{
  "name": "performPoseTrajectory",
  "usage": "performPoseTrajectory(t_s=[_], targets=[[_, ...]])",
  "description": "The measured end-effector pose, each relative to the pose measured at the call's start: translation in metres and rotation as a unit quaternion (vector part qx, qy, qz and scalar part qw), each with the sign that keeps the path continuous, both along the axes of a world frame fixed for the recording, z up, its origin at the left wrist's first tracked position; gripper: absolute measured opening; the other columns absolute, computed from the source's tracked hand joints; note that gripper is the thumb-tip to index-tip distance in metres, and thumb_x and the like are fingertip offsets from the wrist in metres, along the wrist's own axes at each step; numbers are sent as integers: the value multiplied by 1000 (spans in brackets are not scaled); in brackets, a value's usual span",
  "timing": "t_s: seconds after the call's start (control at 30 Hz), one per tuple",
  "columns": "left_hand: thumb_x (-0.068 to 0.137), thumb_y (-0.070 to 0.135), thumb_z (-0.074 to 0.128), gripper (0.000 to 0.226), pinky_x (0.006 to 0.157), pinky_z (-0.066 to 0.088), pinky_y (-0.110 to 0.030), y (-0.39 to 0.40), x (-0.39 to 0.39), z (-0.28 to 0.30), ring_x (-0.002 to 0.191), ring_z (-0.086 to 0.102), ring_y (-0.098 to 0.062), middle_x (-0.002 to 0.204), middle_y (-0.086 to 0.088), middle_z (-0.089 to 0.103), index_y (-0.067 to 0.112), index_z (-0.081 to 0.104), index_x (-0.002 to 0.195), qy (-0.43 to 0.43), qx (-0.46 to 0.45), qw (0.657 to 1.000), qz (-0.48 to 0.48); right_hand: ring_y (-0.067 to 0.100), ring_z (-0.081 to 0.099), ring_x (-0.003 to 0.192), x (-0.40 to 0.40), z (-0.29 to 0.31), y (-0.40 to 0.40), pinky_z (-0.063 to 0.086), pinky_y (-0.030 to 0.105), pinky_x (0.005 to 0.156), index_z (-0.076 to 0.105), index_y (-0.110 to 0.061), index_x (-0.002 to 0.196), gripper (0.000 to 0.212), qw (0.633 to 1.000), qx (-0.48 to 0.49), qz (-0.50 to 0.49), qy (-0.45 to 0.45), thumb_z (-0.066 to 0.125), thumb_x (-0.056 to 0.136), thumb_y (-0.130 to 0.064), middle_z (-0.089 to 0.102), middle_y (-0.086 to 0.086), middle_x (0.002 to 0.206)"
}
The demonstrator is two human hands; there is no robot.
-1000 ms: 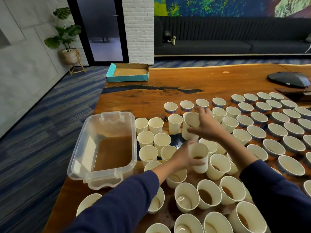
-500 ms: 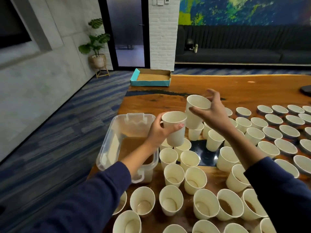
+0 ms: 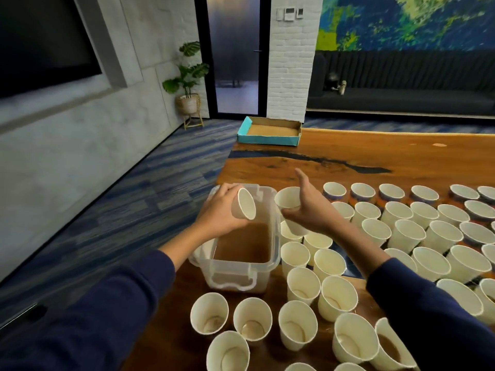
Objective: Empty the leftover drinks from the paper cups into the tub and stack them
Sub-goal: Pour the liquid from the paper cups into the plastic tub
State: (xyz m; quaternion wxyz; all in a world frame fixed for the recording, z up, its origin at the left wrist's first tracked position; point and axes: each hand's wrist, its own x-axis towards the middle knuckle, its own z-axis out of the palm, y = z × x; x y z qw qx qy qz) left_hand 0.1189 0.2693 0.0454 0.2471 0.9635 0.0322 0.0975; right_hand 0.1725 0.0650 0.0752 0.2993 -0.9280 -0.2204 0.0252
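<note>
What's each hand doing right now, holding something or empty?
Left hand: grips a tipped paper cup over the tub.
Right hand: holds an upright paper cup, thumb raised.

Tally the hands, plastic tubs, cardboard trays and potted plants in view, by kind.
Hands: 2 (left hand grips the tilted cup, right hand grips the upright cup)
Plastic tub: 1
Cardboard tray: 1
Potted plant: 1
Total: 5
</note>
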Motion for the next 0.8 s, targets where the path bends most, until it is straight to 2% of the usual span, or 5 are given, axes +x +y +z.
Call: performPoseTrajectory(t_s=[0.17,0.4,0.53,0.67,0.8], targets=[[76,32,77,82,95,34,-31,15,-6,-1,127,33,-23,141,7,32,27,32,144,5,99,995,-12,29,44,130,-2,-8,9,41,43,103,-3,-22,152,107,999,-39,23,-3,75,81,-32,36,9,150],[78,36,74,77,103,29,-31,26,-5,1,124,37,-22,139,0,38,23,35,142,-25,236,970,-51,27,41,131,-4,-17,20,41,43,103,1,-23,152,104,997,-57,39,-20,76,80,-29,36,7,150],[75,34,76,74,106,30,-36,30,-2,3,123,44,-23,135,-5,45,18,42,139,-60,321,941,-82,26,34,136,-5,-20,23,37,40,107,6,-16,152,105,999,-9,44,1,78,78,-31,29,7,153],[73,32,78,75,105,32,-37,31,-2,10,120,47,-23,134,-7,48,16,43,137,-65,390,913,-100,20,40,123,-6,-28,26,41,28,97,30,-14,144,86,999,1,39,-19,79,75,-36,41,8,142],[53,26,89,76,95,46,-44,34,-1,19,102,60,-27,114,-11,62,11,58,121,-92,455,874,-141,23,45,122,-6,-33,32,40,36,101,33,-14,143,78,997,-54,55,-26,73,81,-37,45,7,140]])
